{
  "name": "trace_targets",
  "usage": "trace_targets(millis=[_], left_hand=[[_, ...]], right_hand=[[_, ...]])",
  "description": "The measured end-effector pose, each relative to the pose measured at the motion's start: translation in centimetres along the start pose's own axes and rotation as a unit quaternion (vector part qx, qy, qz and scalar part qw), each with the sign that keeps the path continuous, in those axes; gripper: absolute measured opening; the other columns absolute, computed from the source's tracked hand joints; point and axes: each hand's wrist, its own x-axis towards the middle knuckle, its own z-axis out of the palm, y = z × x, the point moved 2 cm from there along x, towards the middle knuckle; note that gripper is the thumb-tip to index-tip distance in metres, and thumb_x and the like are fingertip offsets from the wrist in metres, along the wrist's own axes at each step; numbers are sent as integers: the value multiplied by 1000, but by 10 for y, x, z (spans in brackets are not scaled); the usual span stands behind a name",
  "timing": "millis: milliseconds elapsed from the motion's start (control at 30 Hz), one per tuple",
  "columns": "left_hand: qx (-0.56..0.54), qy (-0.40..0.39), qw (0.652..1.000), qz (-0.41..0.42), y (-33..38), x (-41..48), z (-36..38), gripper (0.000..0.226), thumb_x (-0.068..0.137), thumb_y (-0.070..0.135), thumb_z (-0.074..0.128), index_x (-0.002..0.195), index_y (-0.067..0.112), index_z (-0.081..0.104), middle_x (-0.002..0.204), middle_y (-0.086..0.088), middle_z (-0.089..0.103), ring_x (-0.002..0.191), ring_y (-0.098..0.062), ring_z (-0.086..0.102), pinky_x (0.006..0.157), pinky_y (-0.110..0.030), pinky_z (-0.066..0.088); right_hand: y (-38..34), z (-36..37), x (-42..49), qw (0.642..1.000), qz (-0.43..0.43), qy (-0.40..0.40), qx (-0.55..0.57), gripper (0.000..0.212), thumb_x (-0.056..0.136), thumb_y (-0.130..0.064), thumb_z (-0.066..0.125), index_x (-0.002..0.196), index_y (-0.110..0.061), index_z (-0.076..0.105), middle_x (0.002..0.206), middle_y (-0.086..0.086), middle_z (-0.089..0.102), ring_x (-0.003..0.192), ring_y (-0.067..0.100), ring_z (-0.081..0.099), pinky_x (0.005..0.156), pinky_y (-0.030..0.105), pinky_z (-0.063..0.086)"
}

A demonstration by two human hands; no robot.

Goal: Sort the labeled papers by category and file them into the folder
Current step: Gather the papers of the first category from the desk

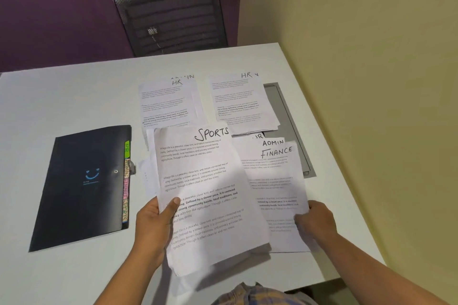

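My left hand [153, 220] grips a stack of white sheets by its left edge, thumb on top; the top sheet reads SPORTS [205, 181]. My right hand [316, 218] pinches the right edge of a sheet marked FINANCE [275, 181], which lies over one marked ADMIN [272, 142]. Farther back lie a pile topped by an HR sheet [166, 104] with an ADMIN label peeking out above it, and a second HR pile [240, 104]. The black folder [84, 188], closed, lies at the left with coloured tabs [126, 181] along its right edge.
All of this sits on a white table [62, 99]. A grey cable tray lid [290, 126] is set into it at the right, partly under the papers. A black mesh chair [171, 15] stands behind the table. The yellow wall runs close along the right side.
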Motion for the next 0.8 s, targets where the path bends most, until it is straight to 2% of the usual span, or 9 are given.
trace_targets(millis=[67, 133, 233, 300, 367, 500, 633, 733, 800], left_hand=[[4, -4, 1000, -4, 0, 2, 1, 20, 92, 3, 63, 108, 13, 70, 108, -11, 76, 100, -30, 72, 96, -48, 51], [11, -5, 1000, -4, 2, 1, 2, 20, 92, 4, 63, 109, 13, 70, 106, -10, 76, 98, -30, 73, 92, -46, 54], [18, -4, 1000, 1, 4, 0, 4, 18, 92, 5, 64, 106, 14, 70, 99, -6, 78, 86, -24, 75, 68, -31, 60], [14, 0, 1000, -2, 5, -1, 4, 19, 92, 4, 64, 108, 13, 70, 100, -7, 78, 88, -25, 75, 73, -34, 60], [16, 3, 1000, -3, 7, 0, 2, 20, 92, 4, 64, 109, 13, 70, 103, -7, 77, 93, -27, 74, 84, -40, 57], [3, 8, 1000, -4, 7, 0, -1, 20, 92, 2, 63, 107, 13, 71, 103, -7, 77, 95, -25, 74, 85, -36, 54], [-7, 9, 1000, -11, 7, 2, -1, 20, 92, 2, 63, 109, 12, 70, 102, -7, 77, 94, -25, 74, 79, -35, 57], [-7, 8, 1000, -15, 7, 1, 1, 21, 92, 2, 63, 109, 12, 70, 102, -7, 77, 94, -27, 74, 80, -38, 57], [-1, 7, 1000, -12, 8, 1, 3, 19, 91, 2, 64, 107, 12, 70, 98, -5, 78, 90, -24, 75, 69, -32, 60]], right_hand=[[-3, 0, 0, 999, -16, 30, -14, 18, 83, -25, 73, 89, -17, 58, 85, 0, 63, 69, 18, 61, 51, 23, 42], [-8, 3, 4, 997, -10, 76, -27, 37, 78, -40, 77, 99, -15, 58, 93, 4, 65, 79, 25, 65, 58, 27, 49], [-20, 8, 9, 994, 4, 95, -57, 56, 70, -50, 79, 105, -16, 52, 96, 3, 62, 90, 30, 66, 67, 33, 52], [-27, 11, 12, 997, 16, 58, -50, 54, 71, -44, 80, 105, -17, 48, 94, 2, 60, 92, 31, 66, 68, 33, 49], [-30, 13, 16, 999, 22, 13, -20, 39, 73, -33, 78, 100, -17, 56, 93, 2, 66, 82, 27, 67, 65, 30, 51], [-24, 8, 18, 999, 13, -18, 34, 9, 75, -15, 70, 84, -14, 68, 82, 2, 72, 65, 16, 65, 52, 23, 48], [-11, -6, 10, 997, 5, -20, 81, 12, 76, -2, 66, 85, -10, 66, 82, 6, 70, 72, 22, 67, 57, 27, 51], [6, -15, 4, 997, 17, -11, 71, 21, 71, 10, 58, 81, -8, 61, 79, 11, 68, 66, 23, 63, 50, 23, 44], [16, -19, 4, 997, 30, -8, 76, 28, 65, 13, 56, 84, -7, 62, 80, 13, 68, 68, 26, 63, 51, 24, 45]])
